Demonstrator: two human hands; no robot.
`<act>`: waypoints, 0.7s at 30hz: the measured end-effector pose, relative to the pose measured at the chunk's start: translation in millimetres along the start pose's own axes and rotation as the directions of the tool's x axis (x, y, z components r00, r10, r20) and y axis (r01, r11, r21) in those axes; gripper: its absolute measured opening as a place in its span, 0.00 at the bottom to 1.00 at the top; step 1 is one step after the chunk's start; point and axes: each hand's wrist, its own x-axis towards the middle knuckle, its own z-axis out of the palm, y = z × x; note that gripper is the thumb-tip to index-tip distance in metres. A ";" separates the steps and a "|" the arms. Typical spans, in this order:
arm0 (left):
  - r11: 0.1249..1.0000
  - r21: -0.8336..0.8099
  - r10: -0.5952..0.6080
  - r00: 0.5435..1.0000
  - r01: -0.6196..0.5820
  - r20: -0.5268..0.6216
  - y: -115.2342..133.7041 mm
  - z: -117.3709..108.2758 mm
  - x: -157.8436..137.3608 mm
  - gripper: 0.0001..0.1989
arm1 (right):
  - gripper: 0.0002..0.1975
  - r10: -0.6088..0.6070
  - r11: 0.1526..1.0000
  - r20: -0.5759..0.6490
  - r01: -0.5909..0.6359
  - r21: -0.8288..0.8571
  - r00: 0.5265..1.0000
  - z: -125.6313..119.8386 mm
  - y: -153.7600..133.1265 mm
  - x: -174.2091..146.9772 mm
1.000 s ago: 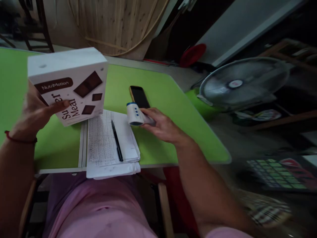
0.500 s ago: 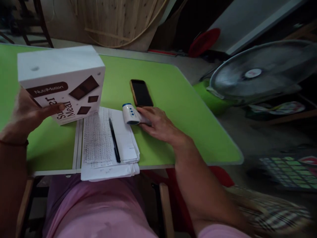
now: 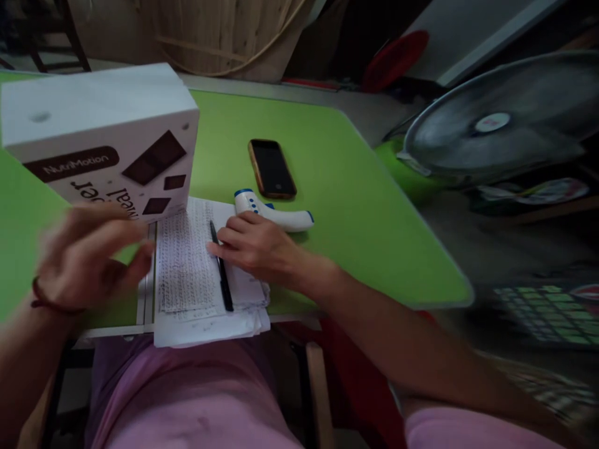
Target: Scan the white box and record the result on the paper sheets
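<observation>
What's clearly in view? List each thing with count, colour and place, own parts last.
table: one, green, front
box: one, white-brown, table's left
phone: one, black, right of box
thermometer-like device: one, white-blue, nearer than phone
papers: several, white, table's near edge
pen: one, black, on papers
fan: one, grey, far right
round object: one, red, beyond table
panel: one, brown, beyond table
background chair: one, dark, upper left
wristband: one, red, left wrist
shirt: one, pink, torso
left hand: one, bare, before box
right hand: one, bare, over papers
</observation>
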 end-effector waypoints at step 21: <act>0.958 -0.168 0.287 0.811 -0.233 0.511 29.9 44.1 3.7 0.21 | 0.02 0.940 0.049 0.145 -0.546 0.836 0.308 14.1 -41.9 -3.9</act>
